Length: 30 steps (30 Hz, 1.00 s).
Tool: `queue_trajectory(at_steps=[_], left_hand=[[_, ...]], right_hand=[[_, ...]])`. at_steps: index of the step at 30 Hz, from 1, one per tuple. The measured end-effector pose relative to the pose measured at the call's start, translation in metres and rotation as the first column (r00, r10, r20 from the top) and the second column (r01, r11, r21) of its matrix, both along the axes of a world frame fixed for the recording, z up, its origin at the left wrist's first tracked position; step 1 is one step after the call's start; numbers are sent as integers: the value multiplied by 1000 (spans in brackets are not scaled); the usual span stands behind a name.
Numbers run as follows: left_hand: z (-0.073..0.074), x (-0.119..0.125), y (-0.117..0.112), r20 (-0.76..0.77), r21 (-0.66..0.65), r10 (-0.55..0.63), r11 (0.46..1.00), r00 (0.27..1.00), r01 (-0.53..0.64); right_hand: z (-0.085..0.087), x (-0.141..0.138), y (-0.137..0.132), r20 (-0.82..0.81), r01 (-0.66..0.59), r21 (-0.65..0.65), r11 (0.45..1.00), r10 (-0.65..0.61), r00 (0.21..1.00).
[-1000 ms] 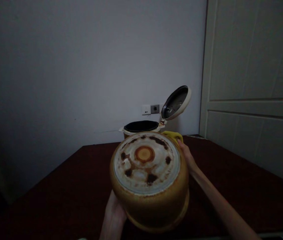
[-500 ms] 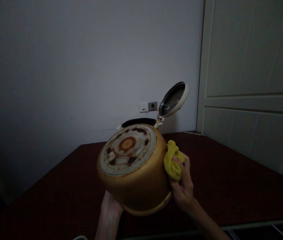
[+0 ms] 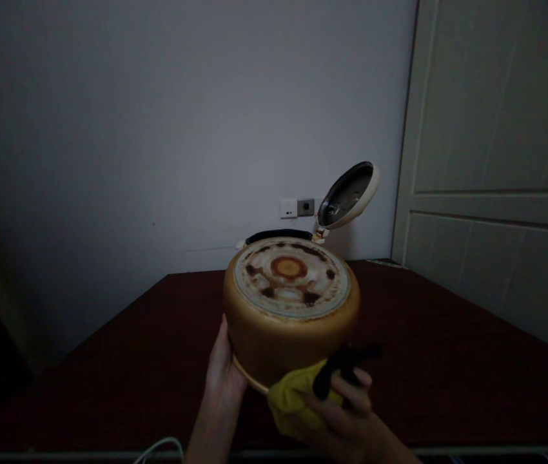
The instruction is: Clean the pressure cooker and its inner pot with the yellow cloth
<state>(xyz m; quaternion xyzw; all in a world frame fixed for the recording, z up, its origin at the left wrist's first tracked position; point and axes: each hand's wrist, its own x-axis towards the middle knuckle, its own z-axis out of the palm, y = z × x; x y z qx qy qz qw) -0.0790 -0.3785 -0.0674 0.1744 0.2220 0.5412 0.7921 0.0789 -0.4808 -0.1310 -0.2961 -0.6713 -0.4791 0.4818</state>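
Observation:
A golden-brown inner pot (image 3: 274, 341) is held upside down in the air, its pale, stained, scorched-looking base (image 3: 291, 303) facing up toward me. My left hand (image 3: 225, 370) grips it at the lower left, by the rim; some of the fingers are hidden behind the pot. My right hand (image 3: 342, 412) is closed around a yellow cloth (image 3: 298, 393), which lies against the pot's wall and rim at the lower front. A dark, blurred strip (image 3: 336, 370) shows at the fingers of this hand; I cannot make out what it is.
Behind the pot stands a rice cooker, largely hidden, with its lid (image 3: 349, 195) raised. Wall sockets (image 3: 297, 207) are just left of the lid. The dark red table (image 3: 448, 361) meets a pale wall and a panelled door (image 3: 487, 129). A white cord (image 3: 160, 443) lies at the front edge.
My right hand and the cloth have moved from the pot's right side down to the rim in front. The pot has turned more level and shifted right in view.

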Motion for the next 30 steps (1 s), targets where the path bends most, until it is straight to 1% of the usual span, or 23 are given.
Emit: queue_trajectory(at_steps=[1,3,5,6,10,13,16,18,21,25,30], left_hand=[[5,2,-2,-24,-29,30,999,999,-31],[14,3,-7,-95,-53,130,989,987,-136],[20,4,-15,-175,0,236,971,956,-240],[22,4,-19,-210,38,274,961,938,-272],[30,5,-34,-278,192,387,919,879,-344],[39,5,-42,-304,238,462,884,833,-403],[49,4,-50,-315,296,546,834,776,-466],[53,3,-57,-363,349,586,806,724,-477],[54,2,-65,-441,419,615,785,654,-455],[52,-1,-67,-464,470,612,783,640,-408],[49,-2,-65,-440,484,630,767,639,-422]], right_hand=[[1,-1,0,52,3,4,1000,-3,999],[6,-2,-1,131,15,-25,1000,-11,991],[13,-4,-3,206,52,-79,996,-35,978],[17,-6,-4,231,68,-93,993,-45,972],[30,-11,-10,309,107,-95,990,-73,948],[39,-12,-13,365,141,-111,984,-92,926],[46,-14,-11,364,130,-87,988,-90,927],[53,-17,-9,358,110,-83,991,-73,931],[67,-26,-7,325,66,-112,991,-26,945],[89,-34,-7,302,-15,-139,990,57,952],[110,-31,-4,271,-52,-201,978,106,957]])
